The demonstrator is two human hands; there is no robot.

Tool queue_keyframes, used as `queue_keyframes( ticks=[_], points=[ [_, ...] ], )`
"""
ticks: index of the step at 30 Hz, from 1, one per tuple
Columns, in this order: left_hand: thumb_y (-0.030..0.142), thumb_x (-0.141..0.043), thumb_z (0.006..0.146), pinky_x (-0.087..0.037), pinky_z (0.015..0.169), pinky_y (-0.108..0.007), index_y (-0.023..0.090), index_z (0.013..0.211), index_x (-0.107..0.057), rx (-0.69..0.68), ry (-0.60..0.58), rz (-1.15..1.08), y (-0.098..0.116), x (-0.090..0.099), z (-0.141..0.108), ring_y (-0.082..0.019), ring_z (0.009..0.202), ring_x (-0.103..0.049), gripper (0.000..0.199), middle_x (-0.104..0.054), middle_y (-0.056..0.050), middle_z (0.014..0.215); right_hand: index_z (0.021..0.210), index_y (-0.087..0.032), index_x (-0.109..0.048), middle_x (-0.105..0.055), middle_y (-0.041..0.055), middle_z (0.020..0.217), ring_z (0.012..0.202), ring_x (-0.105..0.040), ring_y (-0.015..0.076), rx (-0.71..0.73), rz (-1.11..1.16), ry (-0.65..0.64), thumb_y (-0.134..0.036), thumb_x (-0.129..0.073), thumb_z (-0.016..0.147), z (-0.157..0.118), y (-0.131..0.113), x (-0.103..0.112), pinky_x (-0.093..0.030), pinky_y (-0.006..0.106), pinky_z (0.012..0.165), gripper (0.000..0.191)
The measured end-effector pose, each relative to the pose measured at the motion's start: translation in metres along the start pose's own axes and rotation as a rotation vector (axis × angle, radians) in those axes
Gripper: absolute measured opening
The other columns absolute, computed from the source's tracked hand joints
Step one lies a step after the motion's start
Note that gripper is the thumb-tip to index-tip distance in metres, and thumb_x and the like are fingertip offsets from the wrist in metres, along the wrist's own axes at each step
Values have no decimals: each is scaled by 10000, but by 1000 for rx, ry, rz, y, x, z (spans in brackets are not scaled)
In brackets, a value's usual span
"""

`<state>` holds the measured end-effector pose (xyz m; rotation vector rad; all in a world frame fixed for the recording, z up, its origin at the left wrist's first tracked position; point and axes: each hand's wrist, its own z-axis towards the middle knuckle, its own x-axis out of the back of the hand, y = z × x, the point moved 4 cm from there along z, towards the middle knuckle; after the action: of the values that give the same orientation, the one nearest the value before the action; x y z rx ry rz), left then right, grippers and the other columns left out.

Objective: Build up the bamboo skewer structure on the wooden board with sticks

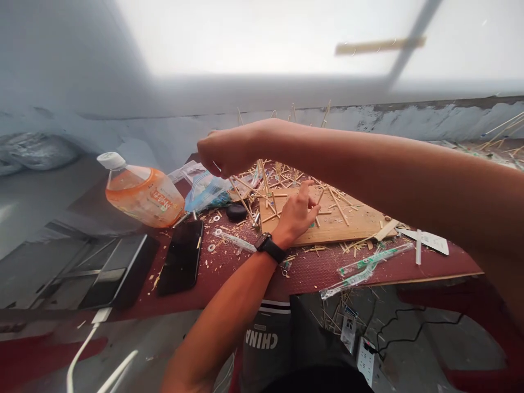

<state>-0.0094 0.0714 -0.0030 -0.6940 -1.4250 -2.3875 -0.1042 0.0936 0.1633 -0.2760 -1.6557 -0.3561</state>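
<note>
- Mid-frame: left hand (297,214) over wooden board (339,232), fingers half-spread, thumb by thin stick (321,196).
- Upper left of centre: right hand (225,148), fingers curled.
- Anything held: impossible to tell.

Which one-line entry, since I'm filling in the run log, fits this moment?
left hand: over wooden board, thin stick beside thumb | right hand: crossed over leftward, grip unclear | nearby: orange bottle, black phone

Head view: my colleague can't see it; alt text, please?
Bare left hand over a flat tan wooden board strewn with thin pale wooden sticks; bare right hand farther left, near a white-capped orange plastic bottle.
</note>
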Motion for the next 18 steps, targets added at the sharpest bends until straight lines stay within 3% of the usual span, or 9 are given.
queue_keyframes(
  ticks=[2,3,5,8,14,16,18],
  points=[
    [69,-689,880,-548,769,-310,194,1304,-543,-4,-5,-9,0,0,0,-187,799,-725,465,-779,-22,888,516,-31,-629,-743,9,685,977,-714,261,24,42,44,-325,-436,862,-5,3,6,-528,324,753,493],
    [64,-687,879,-549,774,-313,193,1338,-521,-5,-8,-13,-1,0,0,-187,800,-727,505,-778,-21,890,570,-28,-668,-748,-7,699,972,-711,247,33,37,69,-307,-447,848,-7,4,9,-526,312,753,452],
    [52,-683,876,-549,784,-319,189,1384,-488,-7,-11,-17,-1,0,0,-187,800,-727,561,-775,-24,893,817,-17,-770,-783,-25,808,961,-712,204,68,-14,103,-186,-507,808,-14,4,17,-536,286,766,313],
    [40,-671,876,-550,803,-325,179,1407,-470,-10,-10,-17,0,0,0,-180,803,-725,584,-774,-27,894,1047,-13,-782,-789,19,943,969,-703,161,133,-82,133,-18,-536,800,-26,0,27,-577,305,839,349],
    [55,-683,874,-548,785,-314,172,1416,-464,-8,-1,-14,-2,0,0,-168,795,-727,597,-772,-16,878,960,-83,-759,-762,42,1019,1246,-619,203,280,23,348,11,-509,792,-47,-6,43,-554,267,887,315],
    [52,-687,869,-550,784,-315,172,1425,-460,-6,-3,-13,-2,0,0,-170,799,-732,612,-771,-16,871,975,-103,-734,-771,14,1130,1180,-659,174,314,50,439,-36,-463,836,-47,2,47,-543,255,903,312],
    [50,-683,871,-557,797,-320,174,1431,-457,-7,-7,-15,-3,0,1,-170,808,-737,617,-773,-17,873,950,-120,-699,-776,-31,1212,1047,-713,127,289,51,440,-127,-392,921,-42,19,47,-536,248,915,308]
  ],
)
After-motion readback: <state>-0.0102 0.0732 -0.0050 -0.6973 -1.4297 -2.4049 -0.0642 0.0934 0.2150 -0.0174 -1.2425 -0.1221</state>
